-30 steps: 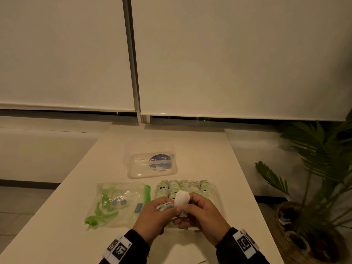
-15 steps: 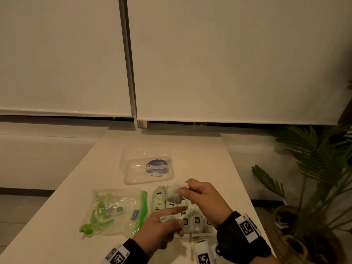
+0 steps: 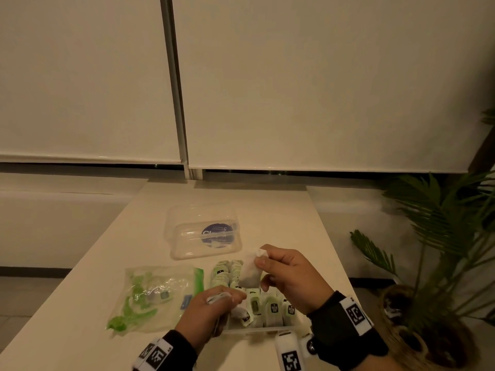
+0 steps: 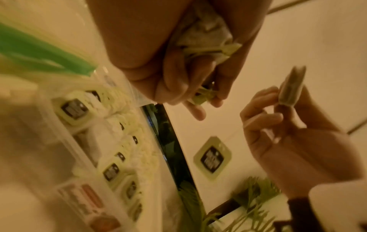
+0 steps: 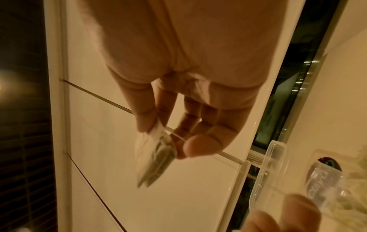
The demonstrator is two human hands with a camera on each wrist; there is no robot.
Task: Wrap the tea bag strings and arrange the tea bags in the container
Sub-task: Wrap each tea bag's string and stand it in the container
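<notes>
Clearly the wrapping step is in hand: the right hand (image 3: 290, 275) pinches a tea bag (image 3: 250, 273) by its top corner, raised above the container (image 3: 257, 329) where wrapped bags stand in rows. Its tag (image 4: 212, 158) dangles loose. The left hand (image 3: 206, 311) curls round a bundle (image 4: 206, 39) of bags. Next, I judge, the loose string needs winding round the bag, then a free slot
</notes>
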